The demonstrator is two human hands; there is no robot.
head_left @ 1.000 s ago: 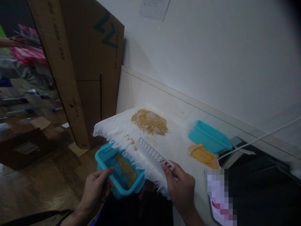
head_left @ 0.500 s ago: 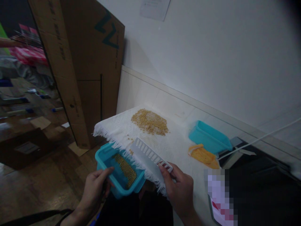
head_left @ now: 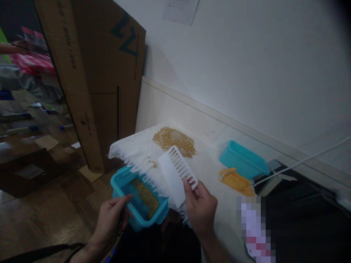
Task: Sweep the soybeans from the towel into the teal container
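My left hand [head_left: 110, 216] is closed on the near-left rim of a turquoise plastic bin [head_left: 135, 221], thumb over the edge. Yellow beans [head_left: 146, 197] lie along the bottom of that bin, which sits below the table edge. Between the thumb and fingers of my right hand [head_left: 202, 209] is a flat white plastic piece with a row of slots [head_left: 171, 177], gripped at its slotted end. It is tilted above the fringed edge of a white cloth [head_left: 131, 146]. Beyond it a pile of beans [head_left: 171, 138] is spread on the cloth, and a few loose beans [head_left: 154, 165] lie near the fringe.
A second turquoise bin [head_left: 244, 160] stands at the right against the wall, with an orange cloth [head_left: 237, 182] in front. A white cable [head_left: 301, 160] crosses above black items. To the left rises a tall cardboard box [head_left: 109, 73]. Another person's arm [head_left: 11, 48] shows far left.
My right hand has moved slightly left, and the white slotted piece has swung away from the bin toward the pile, its flat face turned more upward. My left hand and the bin stay put.
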